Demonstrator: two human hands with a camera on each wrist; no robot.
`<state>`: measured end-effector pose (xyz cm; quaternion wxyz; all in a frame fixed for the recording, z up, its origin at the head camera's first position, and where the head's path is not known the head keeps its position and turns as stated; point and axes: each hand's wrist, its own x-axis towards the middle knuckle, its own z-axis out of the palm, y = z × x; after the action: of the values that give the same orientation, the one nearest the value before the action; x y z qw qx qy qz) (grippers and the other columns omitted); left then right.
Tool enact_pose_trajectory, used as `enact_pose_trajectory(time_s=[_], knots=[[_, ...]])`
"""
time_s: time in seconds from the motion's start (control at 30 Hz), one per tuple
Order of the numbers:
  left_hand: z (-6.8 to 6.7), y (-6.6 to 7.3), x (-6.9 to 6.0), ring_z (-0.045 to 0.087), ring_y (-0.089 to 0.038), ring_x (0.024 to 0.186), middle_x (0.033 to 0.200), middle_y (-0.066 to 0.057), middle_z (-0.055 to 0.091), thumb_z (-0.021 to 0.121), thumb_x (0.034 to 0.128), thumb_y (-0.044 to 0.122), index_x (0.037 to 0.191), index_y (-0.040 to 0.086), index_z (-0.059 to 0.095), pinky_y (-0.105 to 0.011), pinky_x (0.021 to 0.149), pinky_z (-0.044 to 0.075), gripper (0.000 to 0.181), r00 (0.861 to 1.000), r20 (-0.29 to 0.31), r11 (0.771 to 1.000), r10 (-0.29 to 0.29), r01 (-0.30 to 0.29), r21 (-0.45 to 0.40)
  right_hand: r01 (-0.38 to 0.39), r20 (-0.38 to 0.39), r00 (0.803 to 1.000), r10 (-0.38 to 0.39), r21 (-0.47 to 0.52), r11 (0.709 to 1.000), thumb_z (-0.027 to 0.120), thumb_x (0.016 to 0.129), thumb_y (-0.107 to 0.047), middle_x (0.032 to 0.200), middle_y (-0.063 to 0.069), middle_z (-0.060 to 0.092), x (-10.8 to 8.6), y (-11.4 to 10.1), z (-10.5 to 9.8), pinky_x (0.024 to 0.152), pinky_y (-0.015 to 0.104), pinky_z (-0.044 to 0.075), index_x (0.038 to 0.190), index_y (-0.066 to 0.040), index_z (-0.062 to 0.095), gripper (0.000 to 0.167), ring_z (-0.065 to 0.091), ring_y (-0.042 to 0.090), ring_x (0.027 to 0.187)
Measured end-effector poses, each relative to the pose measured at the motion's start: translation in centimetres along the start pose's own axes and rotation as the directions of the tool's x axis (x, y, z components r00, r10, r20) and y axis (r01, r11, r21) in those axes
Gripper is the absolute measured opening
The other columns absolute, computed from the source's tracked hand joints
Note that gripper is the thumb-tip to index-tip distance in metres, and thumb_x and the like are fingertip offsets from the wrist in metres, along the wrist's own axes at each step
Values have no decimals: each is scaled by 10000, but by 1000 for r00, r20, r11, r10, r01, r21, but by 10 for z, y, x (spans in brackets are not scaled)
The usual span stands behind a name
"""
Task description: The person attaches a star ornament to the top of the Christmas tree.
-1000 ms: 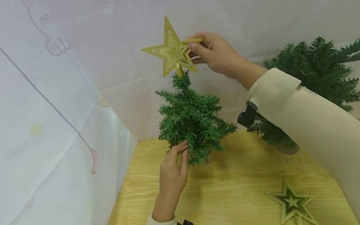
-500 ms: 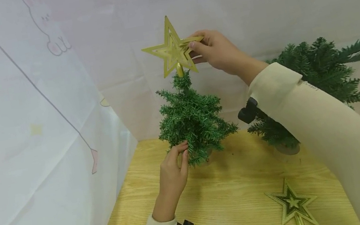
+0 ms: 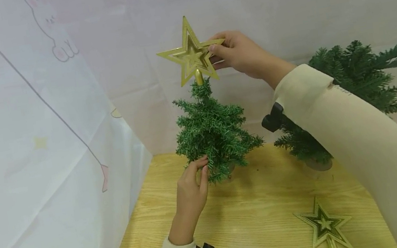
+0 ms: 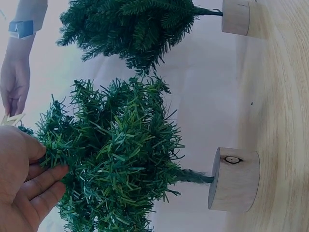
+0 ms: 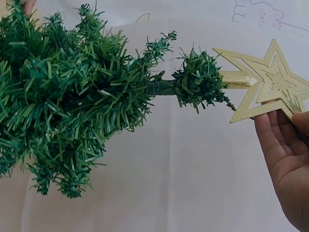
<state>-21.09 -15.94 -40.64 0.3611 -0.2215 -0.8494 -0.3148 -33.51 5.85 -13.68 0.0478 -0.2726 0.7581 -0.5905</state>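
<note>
A gold star tree topper [image 3: 193, 56] stands at the tip of a small artificial Christmas tree [image 3: 212, 130]; its tube meets the top sprigs [image 5: 197, 79]. My right hand [image 3: 238, 52] pinches one point of this star between thumb and fingers, the thumb in front. Lower down, at the tree's left front, my left hand [image 3: 191, 187] holds the tip of a branch between thumb and fingers. Seen from the left wrist, the left hand [image 4: 29, 183] is among the green needles, and the tree's round wooden base [image 4: 235, 180] stands on the table.
A second, darker Christmas tree [image 3: 358, 78] stands at the right, partly behind the right sleeve [image 3: 340, 116]. Another gold star topper [image 3: 324, 223] lies on the wooden table [image 3: 254, 211] near the front. A printed cloth [image 3: 50, 167] hangs at the left, and pale cloth lines the back.
The star has turned slightly, and its inner layers look darker now. My right hand and sleeve have risen a little. The left hand keeps its place at the branch.
</note>
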Motion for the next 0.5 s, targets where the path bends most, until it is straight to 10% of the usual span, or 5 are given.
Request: enact_pose_trajectory(time_s=[0.5], knots=[[-3,2,0,615,-202,1125,1268,-35,628,585,990,108,1173,73,603,-332,925,517,187,999,28,999,-38,38,14,35,-29,999,-37,-76,996,502,1023,-192,1215,139,590,-3,-2,3,959,310,492,1315,-51,534,326,594,237,1092]])
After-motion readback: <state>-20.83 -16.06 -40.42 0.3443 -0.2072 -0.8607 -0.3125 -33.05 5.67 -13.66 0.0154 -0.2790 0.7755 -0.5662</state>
